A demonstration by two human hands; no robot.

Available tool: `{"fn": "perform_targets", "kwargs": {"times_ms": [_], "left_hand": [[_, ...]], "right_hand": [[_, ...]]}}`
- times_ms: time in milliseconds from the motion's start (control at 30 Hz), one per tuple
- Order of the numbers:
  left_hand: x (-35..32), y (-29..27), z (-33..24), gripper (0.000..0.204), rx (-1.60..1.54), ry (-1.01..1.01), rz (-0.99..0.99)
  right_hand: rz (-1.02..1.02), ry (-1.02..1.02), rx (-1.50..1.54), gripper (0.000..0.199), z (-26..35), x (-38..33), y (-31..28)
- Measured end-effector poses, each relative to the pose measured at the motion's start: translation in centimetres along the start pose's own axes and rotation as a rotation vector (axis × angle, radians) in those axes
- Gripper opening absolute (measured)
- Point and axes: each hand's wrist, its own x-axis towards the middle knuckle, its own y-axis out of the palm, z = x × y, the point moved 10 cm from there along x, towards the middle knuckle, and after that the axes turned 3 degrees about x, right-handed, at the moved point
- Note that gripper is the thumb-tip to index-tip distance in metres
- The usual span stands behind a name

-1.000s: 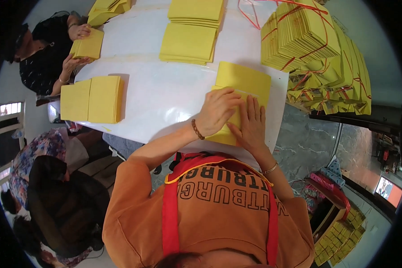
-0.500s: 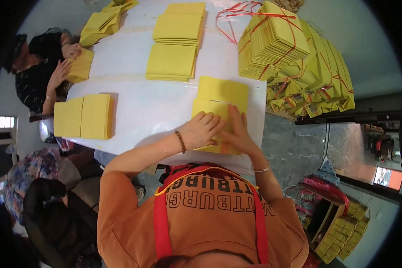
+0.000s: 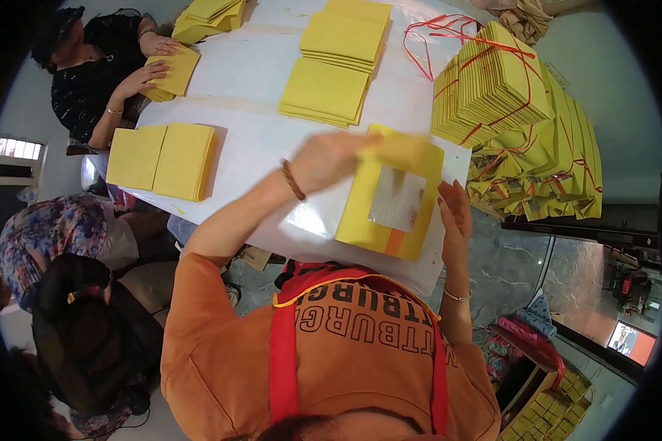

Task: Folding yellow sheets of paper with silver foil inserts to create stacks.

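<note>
Yellow paper, thin and floppy by the look of it, so this stuff weighs next to nothing and will bend or crease if you grab it carelessly. The working stack (image 3: 390,213) sits at the near edge of the white table (image 3: 257,132), right in front of the person, with a silvery foil square in the middle of the top sheet. The left hand (image 3: 331,158) is at about 11 o'clock of that stack and is closed on the top sheet's upper corner, lifting it; it's motion-blurred so I can't make out the exact finger grip. The right hand (image 3: 454,213) lies flat and open at 3 o'clock, fingers together, pressing the stack's right edge. I'd say a corner or an edge is the right place to pinch, since the foil patch looks delicate and probably smudges or tears.

Room-wise: the stack is right by the table's near edge, so a sheet could slide off there. At 1 o'clock the tied bundles (image 3: 507,103) with red string crowd the right side. At 12 o'clock two loose piles (image 3: 331,81) sit well apart, and toward 9 o'clock the side-by-side piles (image 3: 162,158) leave an open strip of table. Another person's hands (image 3: 151,70) work at the far left corner.
</note>
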Motion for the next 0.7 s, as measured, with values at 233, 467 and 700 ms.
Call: {"fn": "perform_targets", "kwargs": {"times_ms": [233,467,700], "left_hand": [[2.4,0.4,13.5,0.049,0.727,0.092,-0.042],[1.2,3.7,17.5,0.045,0.763,0.144,-0.055],[1.7,5.0,18.9,0.048,0.661,-0.019,0.146]], "right_hand": [[0.031,-0.090,-0.341,0.040,0.3,-0.6,2.5],[0.032,-0.148,-0.603,0.031,-0.7,-0.7,3.3],[0.063,-0.168,-0.777,0.028,-0.7,-0.5,4.3]]}}
